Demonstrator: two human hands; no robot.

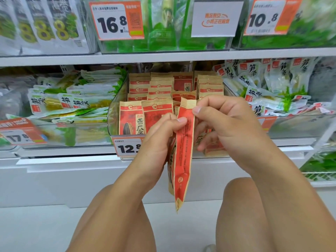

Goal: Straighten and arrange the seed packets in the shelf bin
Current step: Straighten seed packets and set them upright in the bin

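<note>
I am holding one red seed packet [182, 153] edge-on in front of the shelf bin [116, 108], hanging down toward six o'clock. My left hand [160, 140] is pinching its side at nine o'clock, and my right hand [223, 122] is gripping the top edge from three o'clock with curled fingers. The other seed packets [156, 99] are standing in rows inside the bin at twelve o'clock, above a price tag [127, 148] reading 12.
</note>
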